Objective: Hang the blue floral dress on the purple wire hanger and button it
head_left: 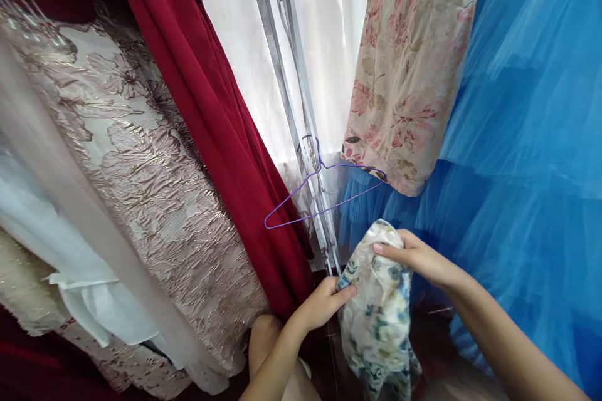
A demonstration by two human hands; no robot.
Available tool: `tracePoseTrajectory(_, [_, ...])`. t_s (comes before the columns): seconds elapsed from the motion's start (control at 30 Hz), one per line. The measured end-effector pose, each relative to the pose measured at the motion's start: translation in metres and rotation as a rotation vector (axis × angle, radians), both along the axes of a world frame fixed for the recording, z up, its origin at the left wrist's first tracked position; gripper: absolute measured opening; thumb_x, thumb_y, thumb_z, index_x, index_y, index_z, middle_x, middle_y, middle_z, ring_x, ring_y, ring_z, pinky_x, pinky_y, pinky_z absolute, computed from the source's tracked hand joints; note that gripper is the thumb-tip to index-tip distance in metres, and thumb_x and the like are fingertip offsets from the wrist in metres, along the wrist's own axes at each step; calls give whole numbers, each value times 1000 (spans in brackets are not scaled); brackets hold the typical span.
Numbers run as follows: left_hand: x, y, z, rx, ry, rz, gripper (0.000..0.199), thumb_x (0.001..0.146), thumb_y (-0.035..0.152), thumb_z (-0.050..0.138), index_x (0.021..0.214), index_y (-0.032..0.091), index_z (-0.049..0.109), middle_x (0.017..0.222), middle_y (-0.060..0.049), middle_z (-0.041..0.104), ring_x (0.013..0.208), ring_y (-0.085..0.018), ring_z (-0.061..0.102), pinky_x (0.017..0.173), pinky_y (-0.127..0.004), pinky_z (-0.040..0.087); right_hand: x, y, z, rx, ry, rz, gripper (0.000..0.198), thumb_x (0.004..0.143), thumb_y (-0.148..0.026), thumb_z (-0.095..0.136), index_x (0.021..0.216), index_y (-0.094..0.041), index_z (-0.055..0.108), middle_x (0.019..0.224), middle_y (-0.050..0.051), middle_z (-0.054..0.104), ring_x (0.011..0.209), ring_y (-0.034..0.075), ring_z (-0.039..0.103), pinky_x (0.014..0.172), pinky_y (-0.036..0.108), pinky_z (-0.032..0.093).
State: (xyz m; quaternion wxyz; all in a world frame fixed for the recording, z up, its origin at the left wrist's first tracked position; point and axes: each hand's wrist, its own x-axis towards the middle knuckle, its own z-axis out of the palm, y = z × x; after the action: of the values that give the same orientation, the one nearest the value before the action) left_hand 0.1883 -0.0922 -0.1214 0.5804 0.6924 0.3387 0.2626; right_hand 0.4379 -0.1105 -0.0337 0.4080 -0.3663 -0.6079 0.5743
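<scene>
Both of my hands grip a white cloth garment (379,301) with a blue, green and yellow floral print, its lower part hanging down and slightly blurred. My left hand (324,304) pinches its left edge between thumb and fingers. Higher up, my right hand (416,255) holds the top right corner, thumb in front and fingers behind. Just beyond the garment, an unloaded purple wire hanger (324,166) hangs on a metal stand (301,100). The garment and the hanger are apart.
Left of the stand hang a dark red dress (202,100), a pinkish metallic floral dress (155,163) and pale garments. On the right are a beige dress with pink flowers (409,75) and a large blue tulle dress (527,113). A white curtain (324,25) hangs behind.
</scene>
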Motion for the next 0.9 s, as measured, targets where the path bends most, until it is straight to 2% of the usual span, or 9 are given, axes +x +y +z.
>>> tracePoseTrajectory(0.07, [-23,0,-2,54,75,30,35,88,46,60,77,13,62,74,-1,56,73,-14,46,68,-25,37,10,5,3,-56,115,-86,34,78,-44,77,90,-13,71,79,8,73,74,24,69,70,32,54])
tracePoseTrajectory(0.17, [-59,3,6,76,170,87,24,84,31,56,68,13,57,65,1,51,65,-13,41,60,-24,31,16,26,6,-96,306,-315,31,77,-45,77,91,-18,70,79,6,74,69,23,70,71,35,56])
tracePoseTrajectory(0.23, [-82,6,19,116,205,128,16,79,26,54,70,14,60,66,1,53,65,-14,44,60,-24,34,13,50,8,-76,403,-438,32,76,-48,77,89,-20,69,78,5,73,67,22,68,70,34,55])
tracePoseTrajectory(0.3, [-103,10,38,257,243,208,17,79,25,51,78,15,64,74,-1,61,73,-18,51,68,-27,40,5,79,9,-29,436,-475,35,72,-51,78,84,-21,66,75,3,71,65,21,65,66,32,53])
tracePoseTrajectory(0.37, [-123,17,61,463,339,304,21,81,22,47,83,16,66,83,-4,65,82,-21,56,77,-30,43,-6,106,8,65,384,-456,39,68,-54,79,85,-21,64,74,1,68,65,19,61,65,30,50])
tracePoseTrajectory(0.47, [-150,35,93,720,558,385,24,81,17,42,79,19,66,86,-6,66,86,-22,59,81,-32,43,-21,137,1,237,158,-398,46,70,-63,72,83,-20,61,70,-1,61,63,16,53,61,28,44])
tracePoseTrajectory(0.57, [-169,56,114,834,703,439,24,81,16,42,81,22,65,90,-6,67,92,-24,60,84,-33,44,-29,152,-11,334,-107,-308,54,73,-72,61,68,-19,51,60,-2,49,58,13,42,55,26,34])
tracePoseTrajectory(0.7, [-168,70,134,845,671,478,21,87,22,40,86,23,61,100,-7,70,98,-25,62,88,-35,45,-33,148,-25,435,-295,-286,50,79,-64,56,63,-19,43,58,-4,38,58,11,33,54,25,26])
tracePoseTrajectory(0.9, [-129,71,159,830,382,545,16,83,17,37,84,22,52,127,-10,66,116,-25,60,93,-36,44,-43,115,-25,541,-418,-314,35,87,-47,51,67,-18,48,64,-1,48,63,14,40,59,26,29])
